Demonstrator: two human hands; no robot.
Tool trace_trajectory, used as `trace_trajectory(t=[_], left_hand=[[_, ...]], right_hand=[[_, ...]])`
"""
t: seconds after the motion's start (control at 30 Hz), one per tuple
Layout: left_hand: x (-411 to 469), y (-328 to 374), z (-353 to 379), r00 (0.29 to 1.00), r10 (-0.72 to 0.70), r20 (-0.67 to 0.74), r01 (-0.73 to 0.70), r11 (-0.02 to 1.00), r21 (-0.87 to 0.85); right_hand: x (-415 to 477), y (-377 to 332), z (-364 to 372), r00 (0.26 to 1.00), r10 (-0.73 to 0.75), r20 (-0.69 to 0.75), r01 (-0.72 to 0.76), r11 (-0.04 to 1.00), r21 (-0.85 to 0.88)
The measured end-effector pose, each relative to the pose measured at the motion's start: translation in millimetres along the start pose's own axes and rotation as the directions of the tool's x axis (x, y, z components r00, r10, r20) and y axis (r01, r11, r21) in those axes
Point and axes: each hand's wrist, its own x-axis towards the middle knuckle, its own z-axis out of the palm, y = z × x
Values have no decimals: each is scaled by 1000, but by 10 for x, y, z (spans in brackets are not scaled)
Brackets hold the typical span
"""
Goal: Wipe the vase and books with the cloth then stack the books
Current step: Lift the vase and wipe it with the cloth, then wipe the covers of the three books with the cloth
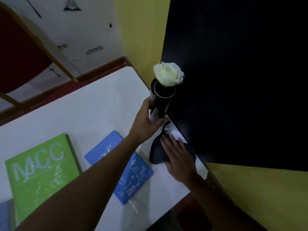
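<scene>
Left hand: the left hand [146,120] is wrapped around the lower body of the vase [159,104], thumb on the near side and fingers curled round the far side — a closed grasp, with the forearm stretched across the table from the lower left.
Right hand: the right hand [177,155] is laid flat on the cloth [155,154], fingers extended and slightly spread, palm pressed down; nothing is pinched.
Vase: a black cylinder with a thin gold rim is seen upright near the far right edge of the table, close against the dark panel [233,80]; whether its base is touching the tabletop cannot be told, since it is hidden by the left hand.
Rose: a white rose [168,74] is held in the mouth of the vase, its head leaning over the rim.
Cloth: a dark cloth is bunched on the table just right of the blue book and near the foot of the vase, partly covered by the right hand.
Blue book: a blue book [133,174] is lying flat near the table's middle, crossed by the left forearm.
Green book: a green book [41,172] marked "MCC" is lying flat to the left, apart from the blue one.
Table: a white table [83,105] is carrying everything — a red chair [20,52] with a gold frame is seen beyond its far edge.
</scene>
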Motion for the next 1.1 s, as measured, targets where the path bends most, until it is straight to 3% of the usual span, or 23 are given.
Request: trace_trajectory(t=[0.2,0.57,0.73,0.83,0.9,1.0,1.1], left_hand=[[-101,-277,142,998,-21,-62,20,1000,-20],[38,-367,253,997,-1,-79,1,1000,-4],[-29,-305,173,993,-99,64,102,994,-35],[-288,-268,-25,982,-185,34,186,982,-16],[-540,-286,-237,977,-213,-10,214,976,48],[-1031,-401,-556,965,-256,-60,262,954,148],[-1592,-635,-797,956,-241,-165,282,908,310]], right_hand=[[27,-61,7,985,152,-76,-149,988,43],[-63,-72,134,974,149,-169,-143,989,45],[-161,-136,142,972,185,-144,-171,979,107],[-168,-166,84,960,228,-160,-185,952,246],[-235,-244,81,941,270,-204,-158,884,441],[-380,-522,-3,923,350,-158,-121,656,745],[-325,-879,-233,844,526,-108,-178,464,868]])
